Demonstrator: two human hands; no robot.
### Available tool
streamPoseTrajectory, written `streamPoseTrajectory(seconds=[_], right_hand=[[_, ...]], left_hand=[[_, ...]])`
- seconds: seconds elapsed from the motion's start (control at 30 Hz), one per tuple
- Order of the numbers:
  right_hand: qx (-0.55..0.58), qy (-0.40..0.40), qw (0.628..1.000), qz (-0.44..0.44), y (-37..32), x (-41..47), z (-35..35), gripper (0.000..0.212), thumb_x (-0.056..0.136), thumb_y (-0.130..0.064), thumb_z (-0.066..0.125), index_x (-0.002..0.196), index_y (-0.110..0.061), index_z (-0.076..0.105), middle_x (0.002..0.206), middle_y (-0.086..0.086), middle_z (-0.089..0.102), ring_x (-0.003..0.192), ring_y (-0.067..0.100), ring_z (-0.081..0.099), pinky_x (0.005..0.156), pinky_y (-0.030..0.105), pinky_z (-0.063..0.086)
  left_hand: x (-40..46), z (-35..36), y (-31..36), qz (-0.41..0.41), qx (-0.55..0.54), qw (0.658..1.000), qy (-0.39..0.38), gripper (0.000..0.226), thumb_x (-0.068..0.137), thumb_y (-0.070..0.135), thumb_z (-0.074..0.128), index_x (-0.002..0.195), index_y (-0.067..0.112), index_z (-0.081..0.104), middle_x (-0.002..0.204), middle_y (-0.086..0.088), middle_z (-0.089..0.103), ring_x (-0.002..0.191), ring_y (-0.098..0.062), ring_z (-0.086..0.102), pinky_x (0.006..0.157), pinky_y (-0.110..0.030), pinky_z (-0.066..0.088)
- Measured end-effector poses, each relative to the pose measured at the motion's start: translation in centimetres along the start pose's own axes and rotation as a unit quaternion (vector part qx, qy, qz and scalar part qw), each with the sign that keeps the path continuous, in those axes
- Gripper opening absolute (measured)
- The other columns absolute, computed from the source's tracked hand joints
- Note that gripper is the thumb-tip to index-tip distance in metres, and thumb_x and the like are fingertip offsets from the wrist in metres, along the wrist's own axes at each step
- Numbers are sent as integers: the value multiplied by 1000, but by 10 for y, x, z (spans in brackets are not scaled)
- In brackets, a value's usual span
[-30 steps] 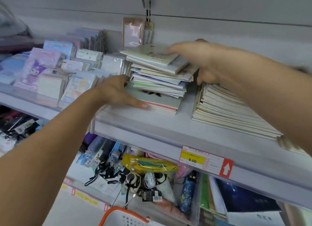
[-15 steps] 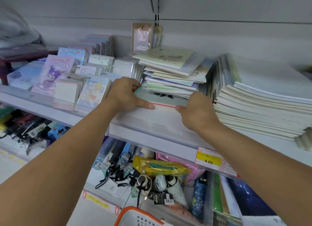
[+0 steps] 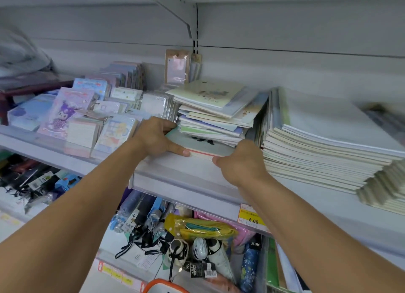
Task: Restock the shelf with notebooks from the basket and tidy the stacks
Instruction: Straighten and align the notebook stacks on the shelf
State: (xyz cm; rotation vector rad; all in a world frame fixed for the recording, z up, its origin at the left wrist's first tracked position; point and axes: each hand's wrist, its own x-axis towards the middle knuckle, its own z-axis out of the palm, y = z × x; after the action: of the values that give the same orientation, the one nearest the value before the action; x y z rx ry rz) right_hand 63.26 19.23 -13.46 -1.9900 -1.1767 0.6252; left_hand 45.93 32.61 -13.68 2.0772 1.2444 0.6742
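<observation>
Both hands hold the middle stack of notebooks at its base. On the stack's left side, the left hand has its fingers curled against the edge and its thumb laid along the front of the bottom notebook, a pale green one with a red stripe on its edge. At the front right corner, the right hand has its fingers curled round the lower notebooks, with its thumb pointing left toward the left thumb; the two thumbs are near each other but apart. The stack sits on the shelf, its upper notebooks fanned and askew, the top one tilted back. Just to its right a taller, neater pile of white-edged notebooks stands on the same shelf, touching the right hand's knuckles. Left of the stack lie small cartoon notepads and ring-bound cards. A yellow price tag reading 6.00 hangs on the shelf's front rail. Below, umbrellas fill the lower shelf, and the orange rim of the basket shows at the bottom edge.
</observation>
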Motion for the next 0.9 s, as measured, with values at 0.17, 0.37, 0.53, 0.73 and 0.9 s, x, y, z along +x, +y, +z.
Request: streamPoseTrajectory(seconds=[0.17, 0.37, 0.53, 0.73, 0.9], right_hand=[[-33, 23, 999, -32, 8, 3, 2, 26, 93, -21, 66, 85, -6, 46, 67, -3, 36, 55, 5, 33, 39, 18, 20], [-66, 119, 989, -51, 13, 11, 16, 30, 94, -1, 54, 123, 3, 45, 77, 0, 39, 70, 15, 47, 56, 22, 33], [-116, 148, 982, -30, 8, 13, 12, 22, 92, -2, 62, 113, -2, 57, 66, -3, 35, 69, 18, 46, 63, 28, 35], [-155, 171, 971, -57, 12, 6, 10, 4, 94, -5, 63, 96, -4, 60, 64, -3, 36, 68, 18, 49, 59, 26, 36], [-147, 172, 973, -54, 12, 6, 11, 9, 92, -5, 66, 90, -5, 58, 63, -2, 38, 65, 18, 49, 56, 26, 37]], left_hand=[[2, 8, 7, -4, 25, 1000, 9, 78, 45, 31, 95, 115, 11, 68, 102, 12, 65, 93, -8, 64, 85, -18, 50], [4, 11, 10, -7, 72, 997, 32, 70, 39, 47, 93, 100, 19, 74, 95, 7, 72, 91, -12, 68, 89, -30, 55], [1, 12, 4, -25, -22, 999, 19, 70, 47, 27, 95, 111, 14, 69, 106, 4, 70, 96, -11, 66, 90, -23, 52], [6, 6, -6, -48, -118, 992, -20, 86, 58, 6, 89, 135, 3, 52, 129, -4, 62, 108, -11, 61, 91, -20, 48], [9, 1, -10, -73, -139, 987, -40, 82, 58, 5, 89, 132, 3, 55, 126, -4, 64, 108, -13, 63, 96, -27, 50]])
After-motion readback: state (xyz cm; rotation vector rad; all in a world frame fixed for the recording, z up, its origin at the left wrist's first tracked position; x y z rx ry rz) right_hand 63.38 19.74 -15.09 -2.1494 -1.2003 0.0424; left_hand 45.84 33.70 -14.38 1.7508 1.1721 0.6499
